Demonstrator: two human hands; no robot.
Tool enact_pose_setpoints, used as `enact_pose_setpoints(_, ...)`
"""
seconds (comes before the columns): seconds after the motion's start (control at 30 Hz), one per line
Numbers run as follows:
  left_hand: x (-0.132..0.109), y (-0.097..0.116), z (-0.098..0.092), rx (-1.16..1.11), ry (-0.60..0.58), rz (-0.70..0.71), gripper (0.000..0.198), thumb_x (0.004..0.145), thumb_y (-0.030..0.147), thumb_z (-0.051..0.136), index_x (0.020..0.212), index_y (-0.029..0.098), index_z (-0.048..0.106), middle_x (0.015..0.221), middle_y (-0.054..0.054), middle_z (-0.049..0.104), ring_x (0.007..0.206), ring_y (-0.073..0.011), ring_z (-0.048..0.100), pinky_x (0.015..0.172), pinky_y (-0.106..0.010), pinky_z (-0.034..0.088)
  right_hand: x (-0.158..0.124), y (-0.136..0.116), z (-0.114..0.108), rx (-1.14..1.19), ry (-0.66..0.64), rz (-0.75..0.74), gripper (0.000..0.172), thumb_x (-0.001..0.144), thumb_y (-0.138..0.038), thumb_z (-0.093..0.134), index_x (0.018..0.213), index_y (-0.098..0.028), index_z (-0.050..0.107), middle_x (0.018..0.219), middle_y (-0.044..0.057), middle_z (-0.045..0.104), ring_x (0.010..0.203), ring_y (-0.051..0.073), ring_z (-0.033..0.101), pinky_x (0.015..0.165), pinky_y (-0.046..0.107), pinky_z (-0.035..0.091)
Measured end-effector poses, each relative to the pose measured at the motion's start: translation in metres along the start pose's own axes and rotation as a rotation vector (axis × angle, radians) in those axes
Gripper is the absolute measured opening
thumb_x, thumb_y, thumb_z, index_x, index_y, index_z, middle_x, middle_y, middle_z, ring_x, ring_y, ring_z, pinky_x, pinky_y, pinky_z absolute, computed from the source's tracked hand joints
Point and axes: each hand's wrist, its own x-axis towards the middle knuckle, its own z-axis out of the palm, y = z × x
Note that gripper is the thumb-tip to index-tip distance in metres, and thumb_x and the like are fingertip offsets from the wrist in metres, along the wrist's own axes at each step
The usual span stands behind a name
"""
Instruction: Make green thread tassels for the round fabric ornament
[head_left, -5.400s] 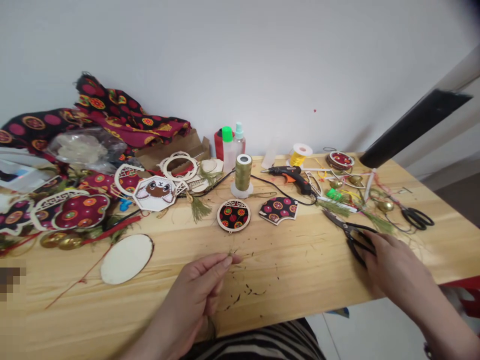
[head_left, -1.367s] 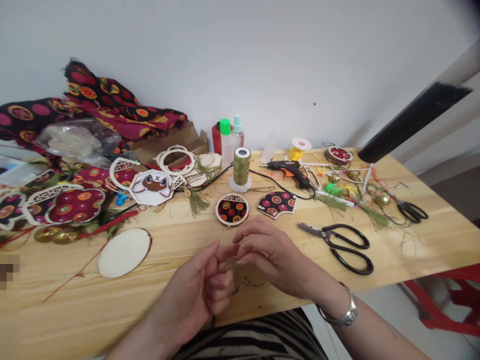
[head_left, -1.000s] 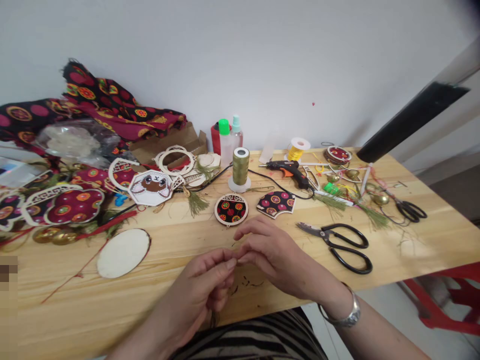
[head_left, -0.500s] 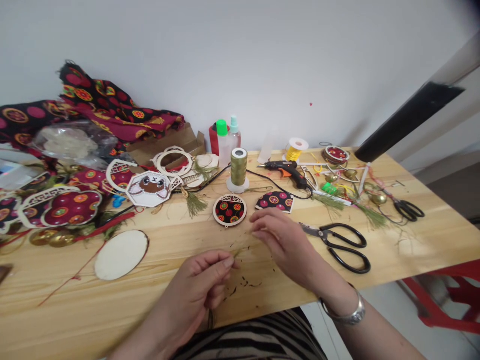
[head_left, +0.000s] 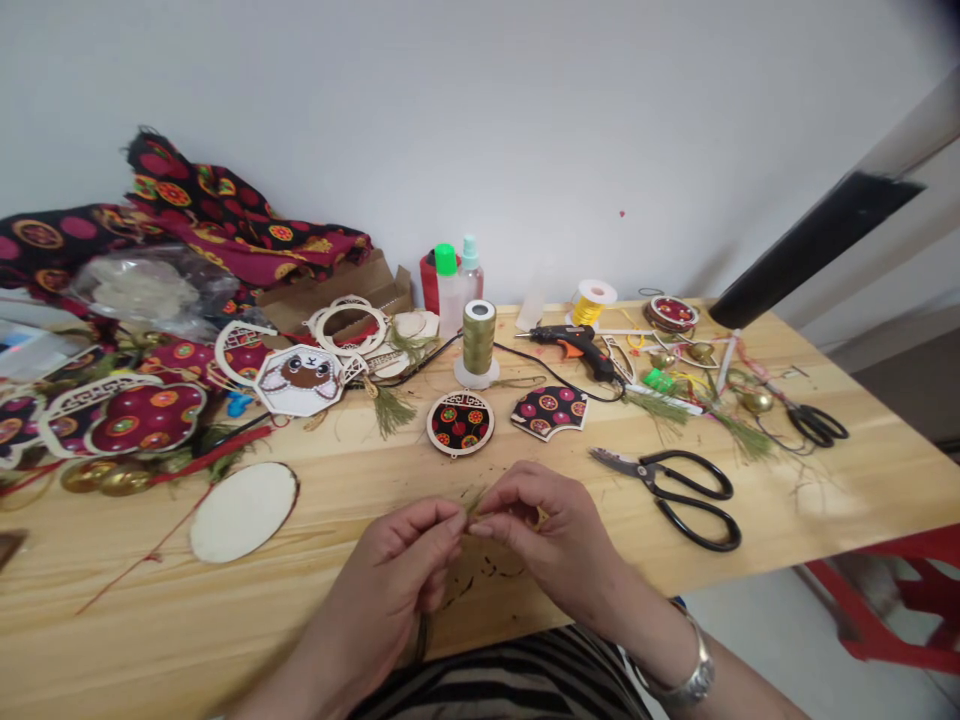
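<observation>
At the near edge of the table my left hand (head_left: 409, 560) is closed around a bundle of olive green thread (head_left: 423, 638), whose dark strands hang below the palm. My right hand (head_left: 544, 525) pinches at the bundle's upper end, its fingertips meeting those of the left. Just beyond them lies a round wood-framed ornament (head_left: 460, 424) with patterned cloth. To its right is a fan-shaped cloth piece (head_left: 550, 412), and black-handled scissors (head_left: 667, 490) rest beside my right wrist. A spool of olive thread (head_left: 478, 340) stands behind the round ornament.
A black glue gun (head_left: 574, 345) with its cord lies before a yellow thread spool (head_left: 594, 300). Ornaments, cloth (head_left: 240, 220) and bells crowd the left side. A white oval disc (head_left: 244, 512) lies at left. Smaller scissors (head_left: 814, 424) sit far right, above a red stool (head_left: 892, 590).
My right hand has come down and left from above the fan-shaped piece to the thread at my left fingertips. My left hand stays almost in place.
</observation>
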Motion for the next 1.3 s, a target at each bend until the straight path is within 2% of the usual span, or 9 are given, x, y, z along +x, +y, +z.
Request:
enact_pose_setpoints(0.23,0.0,-0.002,-0.002,0.056,-0.023,0.005,0.019,0.071,0.034,0.068,0.069,0.016,0.069,0.048,0.007,0.039,0.044,-0.0059,0.026,0.039,-0.018,0.022,0.001,-0.002,-0.005,-0.25,-0.063,-0.173,0.012,0.083,-0.008,0.055,0.073,-0.016,0.057,0.077,0.001,0.055,0.077,0.012,0.052,0.069,0.022,0.04)
enact_pose_setpoints(0.4,0.0,-0.004,-0.004,0.09,-0.045,0.019,0.02,0.072,0.036,0.067,0.068,0.016,0.07,0.048,0.006,0.041,0.044,-0.0058,0.027,0.04,-0.018,0.021,0.001,-0.003,-0.004,-0.356,-0.08,-0.243,0.011,0.086,-0.012,0.051,0.076,-0.016,0.056,0.081,0.003,0.056,0.079,0.014,0.051,0.071,0.025,0.04)
enact_pose_setpoints(0.5,0.001,-0.005,-0.005,0.088,-0.011,0.013,0.021,0.07,0.036,0.069,0.068,0.015,0.07,0.046,0.006,0.039,0.043,-0.0054,0.027,0.04,-0.018,0.02,0.008,0.002,-0.014,-0.439,0.109,-0.258,0.013,0.086,-0.013,0.05,0.076,-0.016,0.057,0.079,0.004,0.057,0.078,0.015,0.052,0.071,0.026,0.041)
enact_pose_setpoints(0.6,0.002,-0.004,-0.008,0.023,0.064,0.024,0.022,0.067,0.037,0.072,0.068,0.015,0.071,0.045,0.007,0.038,0.042,-0.0048,0.024,0.039,-0.017,0.019,0.016,0.01,-0.036,-0.565,0.345,-0.165,0.011,0.085,-0.014,0.051,0.079,-0.017,0.059,0.08,0.004,0.058,0.078,0.016,0.053,0.071,0.028,0.042)
enact_pose_setpoints(0.67,0.004,-0.003,-0.009,-0.039,0.096,0.025,0.022,0.065,0.036,0.073,0.068,0.015,0.071,0.048,0.006,0.041,0.043,-0.0042,0.023,0.039,-0.017,0.019,0.019,0.015,-0.051,-0.646,0.396,-0.105,0.009,0.085,-0.014,0.052,0.082,-0.016,0.061,0.082,0.005,0.06,0.079,0.017,0.054,0.071,0.03,0.043)
enact_pose_setpoints(0.73,0.006,-0.003,-0.01,-0.108,0.115,0.015,0.021,0.062,0.034,0.076,0.067,0.014,0.071,0.049,0.006,0.042,0.043,-0.0039,0.024,0.039,-0.016,0.018,0.018,0.018,-0.062,-0.715,0.376,-0.083,0.009,0.084,-0.015,0.053,0.082,-0.016,0.062,0.083,0.005,0.06,0.081,0.019,0.053,0.073,0.031,0.043)
enact_pose_setpoints(0.83,0.007,-0.002,-0.01,-0.192,0.112,0.014,0.02,0.06,0.032,0.077,0.064,0.014,0.069,0.046,0.008,0.036,0.043,-0.0037,0.022,0.039,-0.016,0.016,0.013,0.019,-0.066,-0.808,0.271,-0.082,0.012,0.084,-0.015,0.053,0.08,-0.017,0.064,0.081,0.005,0.059,0.08,0.02,0.051,0.072,0.033,0.043)
enact_pose_setpoints(1.07,0.008,-0.001,-0.01,-0.224,0.106,0.026,0.019,0.062,0.029,0.077,0.064,0.013,0.068,0.047,0.008,0.035,0.043,-0.0034,0.022,0.04,-0.017,0.016,0.012,0.013,-0.05,-0.906,0.002,-0.134,0.014,0.084,-0.012,0.053,0.084,-0.018,0.066,0.082,0.007,0.059,0.082,0.021,0.046,0.072,0.034,0.042)
enact_pose_setpoints(1.3,0.006,-0.002,-0.011,-0.225,0.102,0.028,0.019,0.062,0.03,0.077,0.065,0.013,0.069,0.047,0.008,0.037,0.044,-0.0037,0.023,0.04,-0.017,0.017,0.018,0.021,-0.036,-1.102,-0.089,-0.223,0.014,0.084,-0.011,0.053,0.074,-0.018,0.061,0.08,0.007,0.057,0.082,0.021,0.044,0.07,0.034,0.038)
